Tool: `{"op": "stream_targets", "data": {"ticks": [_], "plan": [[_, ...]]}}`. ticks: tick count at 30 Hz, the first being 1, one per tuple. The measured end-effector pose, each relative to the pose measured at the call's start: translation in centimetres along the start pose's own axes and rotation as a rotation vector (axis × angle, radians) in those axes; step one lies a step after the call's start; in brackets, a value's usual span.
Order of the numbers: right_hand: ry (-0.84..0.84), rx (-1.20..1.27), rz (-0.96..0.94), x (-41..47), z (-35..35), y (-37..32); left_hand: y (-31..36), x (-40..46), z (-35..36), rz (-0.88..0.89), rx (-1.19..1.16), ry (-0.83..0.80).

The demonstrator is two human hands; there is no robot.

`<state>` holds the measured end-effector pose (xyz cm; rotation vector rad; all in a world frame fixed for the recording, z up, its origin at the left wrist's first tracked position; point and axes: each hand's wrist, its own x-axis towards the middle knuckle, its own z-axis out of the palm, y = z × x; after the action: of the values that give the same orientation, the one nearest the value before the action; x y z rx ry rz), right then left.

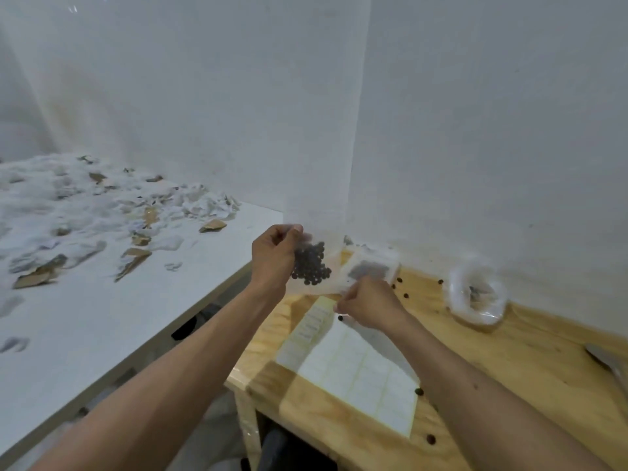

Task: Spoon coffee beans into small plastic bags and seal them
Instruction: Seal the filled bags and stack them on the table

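We hold the small plastic bag (pixel 314 266) of coffee beans (pixel 311 265) above the counter (pixel 509 362), left hand (pixel 273 258) pinching its upper corner, right hand (pixel 368 302) pinching the lower-right edge, nearer the label sheet (pixel 353 365).

At centre frame, a small plastic bag (pixel 317 266) with coffee beans (pixel 311 265) in it hangs above the wooden table (pixel 509 362), between the left hand (pixel 273 254) at its upper left and the right hand (pixel 368 302) at its lower right. A label sheet (pixel 353 372) lies below them. A second table (pixel 102 300) fills the left, with scraps (pixel 85 212) on its far part.
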<state>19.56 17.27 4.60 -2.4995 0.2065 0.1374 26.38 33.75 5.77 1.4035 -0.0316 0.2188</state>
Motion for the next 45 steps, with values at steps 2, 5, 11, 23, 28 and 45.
{"op": "stream_targets", "data": {"ticks": [2,5,11,23,28,45], "plan": [[0.009,0.029,0.018,0.1,0.8,-0.2,-0.3,-0.1,-0.7,0.000,0.008,0.012],[0.042,0.037,0.044,0.2,1.7,-0.8,-0.7,0.0,-1.5,-0.014,0.011,0.023],[0.047,0.031,0.109,0.8,2.5,-1.6,-1.2,0.4,-2.3,-0.050,0.013,0.035],[0.073,0.173,-0.054,1.0,0.4,0.4,-1.1,1.4,-2.3,-0.081,0.034,0.063],[0.246,0.547,-0.122,-0.1,-4.2,0.5,-1.0,0.7,0.2,-0.064,0.028,-0.089],[0.675,0.610,-0.139,-1.9,-9.6,5.8,-0.2,-5.7,13.3,-0.131,-0.138,-0.337]]}}
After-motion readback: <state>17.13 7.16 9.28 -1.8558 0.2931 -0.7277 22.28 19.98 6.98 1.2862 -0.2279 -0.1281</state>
